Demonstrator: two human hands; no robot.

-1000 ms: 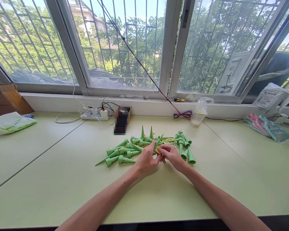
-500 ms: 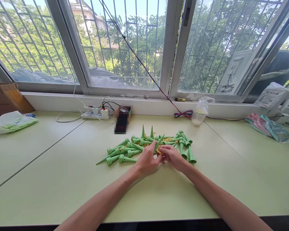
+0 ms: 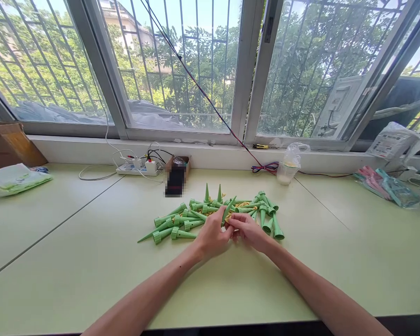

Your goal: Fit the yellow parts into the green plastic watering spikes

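Observation:
My left hand is closed around a green plastic watering spike, whose tapered tip points up and away to the right. Against its lower end, my right hand pinches a yellow cord, mostly covered by the fingers. Around both hands lies a pile of similar green spikes; on the left, one spike shows its ribbed cap. To the right, several spikes lie with their wide hollow ends toward me. More yellow cord shows among the pile, and two spikes stand upright behind it.
Behind the pile are a power strip with cables and a small open box near a blurred dark object. A plastic cup with a bag stands by the sill. Plastic packets lie right, and a white-green package left.
My right fingers have moved slightly closer to the spike's base and cover more of the yellow cord. The left hand keeps its grip; the whole view has shifted a little.

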